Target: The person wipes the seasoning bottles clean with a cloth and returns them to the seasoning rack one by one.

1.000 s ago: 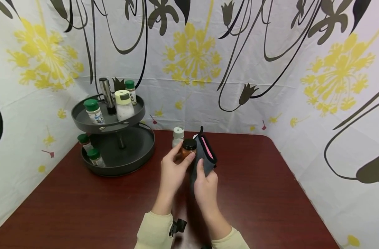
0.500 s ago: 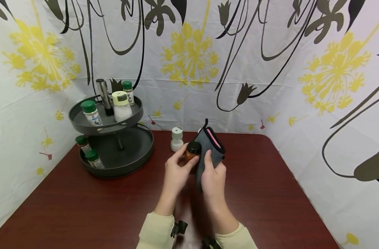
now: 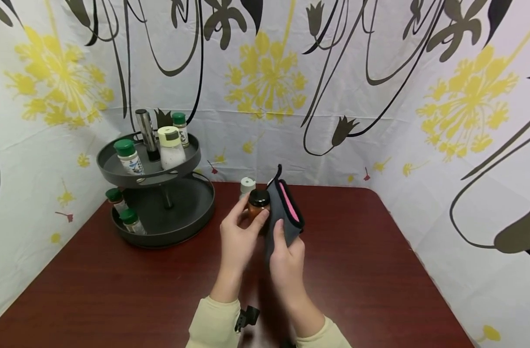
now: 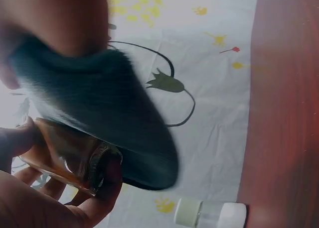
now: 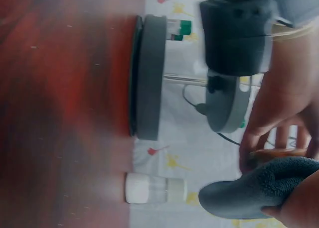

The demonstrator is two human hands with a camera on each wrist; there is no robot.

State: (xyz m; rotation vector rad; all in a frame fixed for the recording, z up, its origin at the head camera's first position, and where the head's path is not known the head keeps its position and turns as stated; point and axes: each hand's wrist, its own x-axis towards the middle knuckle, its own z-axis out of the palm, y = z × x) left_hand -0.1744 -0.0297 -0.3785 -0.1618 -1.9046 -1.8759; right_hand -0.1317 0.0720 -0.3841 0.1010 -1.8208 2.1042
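My left hand (image 3: 236,241) grips a small spice jar (image 3: 258,205) with a black lid and reddish-brown contents, raised above the table. In the left wrist view the jar (image 4: 70,156) lies among the fingers, its glass sides catching light. My right hand (image 3: 287,266) holds a folded grey cloth (image 3: 279,217) with black edging, a pink inside and a black loop. That cloth (image 4: 94,96) lies against the side of the jar, slightly blurred. Just behind the jar stands a clear shaker (image 3: 247,184) with a whitish cap, partly hidden; its white contents show in the right wrist view.
On the left stands a dark two-tier turntable rack (image 3: 165,239). Its upper tier carries green-capped bottles (image 3: 129,157), a white shaker (image 3: 171,150) and a silver cylinder (image 3: 146,133). More green-capped jars (image 3: 132,221) sit below. A patterned curtain (image 3: 378,159) borders the table (image 3: 356,270).
Both hands, with the jar and cloth, first shift right and then come back left. The cloth tilts as it moves along the jar, and the shaker behind is again partly covered.
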